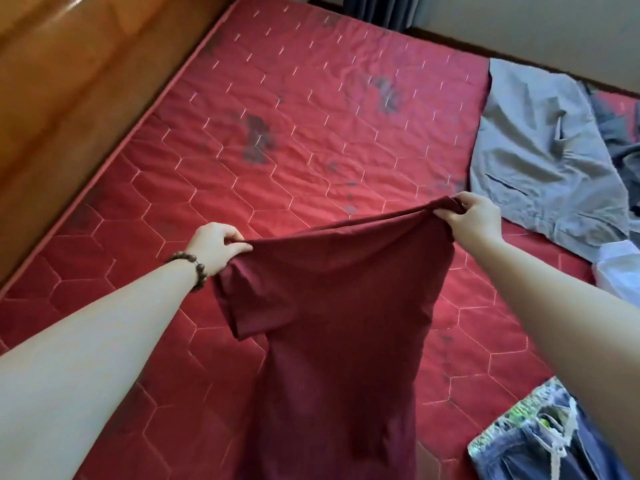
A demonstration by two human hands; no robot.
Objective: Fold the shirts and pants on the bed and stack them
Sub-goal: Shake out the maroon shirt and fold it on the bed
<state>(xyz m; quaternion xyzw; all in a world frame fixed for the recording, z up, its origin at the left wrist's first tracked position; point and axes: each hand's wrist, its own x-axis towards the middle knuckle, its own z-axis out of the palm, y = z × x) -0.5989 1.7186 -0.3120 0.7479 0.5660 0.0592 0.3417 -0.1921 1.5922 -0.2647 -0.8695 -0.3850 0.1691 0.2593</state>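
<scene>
Above the red quilted mattress [311, 109] a person holds up a maroon T-shirt [332, 306], its body hanging toward the mattress's near edge. The left hand [216, 245] pinches one shoulder; the right hand [472, 220] pinches the other. Grey pants [540, 150] lie unfolded on the mattress's far right side, and denim pants [540, 441] lie at its near right corner.

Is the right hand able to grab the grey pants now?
Probably not yet. The right hand is busy pinching the red shirt, though the grey pants lie just beyond it with nothing between.
</scene>
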